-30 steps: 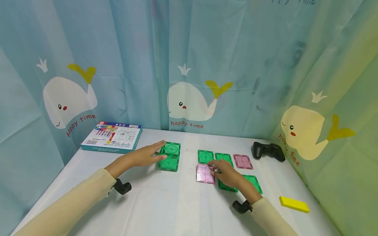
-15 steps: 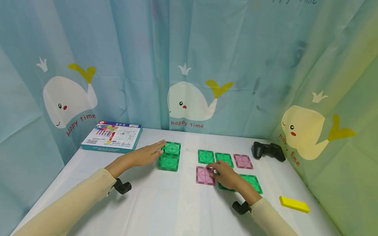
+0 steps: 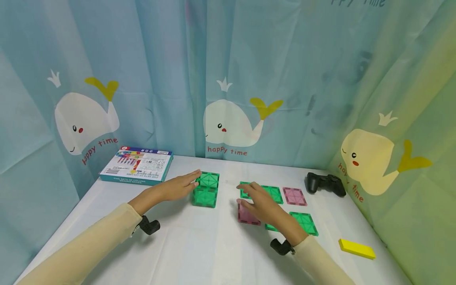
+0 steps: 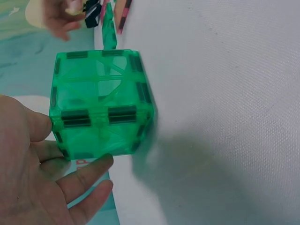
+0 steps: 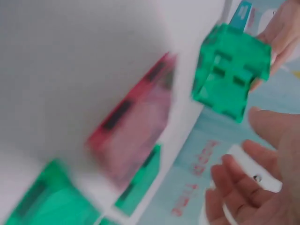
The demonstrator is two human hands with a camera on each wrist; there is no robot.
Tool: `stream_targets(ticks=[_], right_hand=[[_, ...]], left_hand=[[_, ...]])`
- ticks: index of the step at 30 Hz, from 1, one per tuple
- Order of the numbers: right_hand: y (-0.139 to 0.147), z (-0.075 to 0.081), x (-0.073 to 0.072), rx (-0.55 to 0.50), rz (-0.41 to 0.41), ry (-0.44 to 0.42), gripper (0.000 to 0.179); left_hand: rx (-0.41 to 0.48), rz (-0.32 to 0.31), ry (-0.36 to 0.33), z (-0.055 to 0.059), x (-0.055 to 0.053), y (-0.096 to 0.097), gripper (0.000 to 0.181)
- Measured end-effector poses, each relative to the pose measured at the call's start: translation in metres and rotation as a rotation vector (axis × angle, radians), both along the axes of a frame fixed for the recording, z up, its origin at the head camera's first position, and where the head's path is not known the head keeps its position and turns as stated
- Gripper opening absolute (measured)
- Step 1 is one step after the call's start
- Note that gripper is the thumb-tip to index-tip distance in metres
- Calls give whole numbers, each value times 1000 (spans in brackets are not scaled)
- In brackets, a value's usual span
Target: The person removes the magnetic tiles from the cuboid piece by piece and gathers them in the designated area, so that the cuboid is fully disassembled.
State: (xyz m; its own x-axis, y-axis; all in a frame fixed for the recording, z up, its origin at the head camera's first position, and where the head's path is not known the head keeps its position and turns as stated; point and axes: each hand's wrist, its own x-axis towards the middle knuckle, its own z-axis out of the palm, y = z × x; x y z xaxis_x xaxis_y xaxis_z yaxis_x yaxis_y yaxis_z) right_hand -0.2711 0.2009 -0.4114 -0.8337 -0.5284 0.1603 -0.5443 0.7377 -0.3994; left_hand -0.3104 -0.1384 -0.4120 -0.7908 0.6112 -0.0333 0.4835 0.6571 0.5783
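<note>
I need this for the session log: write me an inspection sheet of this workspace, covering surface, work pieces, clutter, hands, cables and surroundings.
Surface: white tabletop, with faint creases.
Work pieces: a green box built of translucent square tiles; to its right, loose green tiles and two pink tiles, some partly hidden by a hand.
Clutter: printed carton at the far left, black game controller at the far right, yellow block near the right edge.
Left hand: touching the left side of the green box.
Right hand: over the loose tiles, fingers spread, holding nothing.
Cables: nothing seen.
Surroundings: curtain with whale prints and "happy time" lettering.
</note>
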Motion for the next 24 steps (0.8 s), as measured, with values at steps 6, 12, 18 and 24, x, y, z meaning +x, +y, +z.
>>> stream_targets(ticks=[6, 12, 18, 24], right_hand=[[-37, 2, -6, 4, 151, 145, 50], [-71, -6, -13, 87, 308, 351, 51], [-84, -12, -18, 112, 352, 410, 52], [-84, -15, -20, 135, 371, 426, 55]], left_hand=[[4, 6, -12, -1, -1, -1, 64], [11, 8, -20, -1, -1, -2, 61], [14, 16, -20, -2, -1, 0, 59], [-5, 27, -12, -4, 0, -1, 59]])
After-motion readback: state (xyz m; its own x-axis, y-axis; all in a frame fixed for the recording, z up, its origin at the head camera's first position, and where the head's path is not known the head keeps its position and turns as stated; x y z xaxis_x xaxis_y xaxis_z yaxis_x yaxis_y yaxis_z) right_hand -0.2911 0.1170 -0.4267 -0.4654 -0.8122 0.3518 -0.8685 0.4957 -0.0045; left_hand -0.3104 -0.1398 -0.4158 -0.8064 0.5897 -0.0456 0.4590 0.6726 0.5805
